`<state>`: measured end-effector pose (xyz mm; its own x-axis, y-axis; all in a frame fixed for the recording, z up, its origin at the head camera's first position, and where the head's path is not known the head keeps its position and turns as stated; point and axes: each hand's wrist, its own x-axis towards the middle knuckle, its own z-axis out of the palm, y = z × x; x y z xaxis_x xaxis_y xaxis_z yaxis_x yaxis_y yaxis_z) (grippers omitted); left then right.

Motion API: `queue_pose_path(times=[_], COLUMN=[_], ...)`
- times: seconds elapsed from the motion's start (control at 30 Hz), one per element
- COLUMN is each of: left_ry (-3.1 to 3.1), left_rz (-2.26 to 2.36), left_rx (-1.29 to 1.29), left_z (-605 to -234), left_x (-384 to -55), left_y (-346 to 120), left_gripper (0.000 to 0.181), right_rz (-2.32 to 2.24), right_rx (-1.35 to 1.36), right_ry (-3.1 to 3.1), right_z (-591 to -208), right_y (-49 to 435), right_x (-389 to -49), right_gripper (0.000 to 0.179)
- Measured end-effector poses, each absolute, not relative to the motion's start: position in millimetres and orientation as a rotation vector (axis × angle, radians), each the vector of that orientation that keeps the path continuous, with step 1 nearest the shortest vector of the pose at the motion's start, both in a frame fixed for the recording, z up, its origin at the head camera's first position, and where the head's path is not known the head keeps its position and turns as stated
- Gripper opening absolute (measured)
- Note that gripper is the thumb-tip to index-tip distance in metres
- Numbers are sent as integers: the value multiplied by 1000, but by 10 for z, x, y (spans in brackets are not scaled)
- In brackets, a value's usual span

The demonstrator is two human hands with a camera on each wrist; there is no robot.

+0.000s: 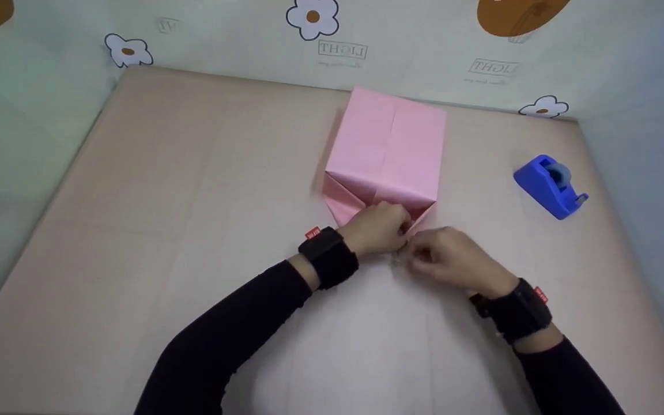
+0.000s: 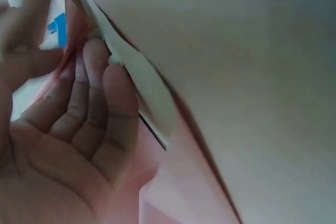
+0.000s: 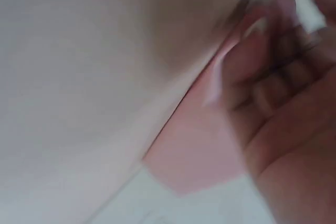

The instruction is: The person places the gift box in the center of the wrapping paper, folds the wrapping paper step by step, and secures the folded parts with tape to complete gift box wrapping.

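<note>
A box-shaped pink paper package (image 1: 392, 141) lies on the table, with a lengthwise seam along its top. Its near end has flaps folded inward, leaving slanted edges at both sides. My left hand (image 1: 375, 227) is at this end, and in the left wrist view its thumb and curled fingers pinch the pink paper's edge. A pale strip of the paper (image 2: 149, 87) shows beside those fingers. Close by on the right is my right hand (image 1: 453, 259), its fingers curled at the paper's edge. Blur hides its fingertips, so I cannot tell whether they hold the paper.
A blue tape dispenser (image 1: 548, 187) with a roll in it stands to the right of the package. The beige-covered table (image 1: 136, 248) is bounded by pale cloth walls (image 1: 407, 63) with flower prints at the back and sides.
</note>
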<state>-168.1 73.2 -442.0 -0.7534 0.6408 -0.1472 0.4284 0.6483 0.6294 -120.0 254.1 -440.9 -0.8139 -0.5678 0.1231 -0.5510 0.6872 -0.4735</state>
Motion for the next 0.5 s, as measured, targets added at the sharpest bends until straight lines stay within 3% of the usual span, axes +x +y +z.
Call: queue_pose_path(times=[0.07, 0.17, 0.23, 0.5], left_ry=[2494, 2485, 2496, 2626], left_rz=[845, 873, 882, 810], left_rx=[833, 776, 734, 572], left_z=[-4430, -4436, -4437, -4413], left_x=[-1669, -1648, -1633, -1607], left_y=[718, 707, 704, 683], left_gripper=[15, 17, 16, 14], right_rz=[-929, -909, -804, -708], right_rx=[-993, -981, -962, -941], right_ry=[2910, 3095, 3122, 3110], right_z=[-4354, -4315, -4317, -4423], right_y=[2684, 2809, 2830, 2773], right_x=[-1343, -1562, -1675, -1807], right_gripper=[20, 64, 84, 78])
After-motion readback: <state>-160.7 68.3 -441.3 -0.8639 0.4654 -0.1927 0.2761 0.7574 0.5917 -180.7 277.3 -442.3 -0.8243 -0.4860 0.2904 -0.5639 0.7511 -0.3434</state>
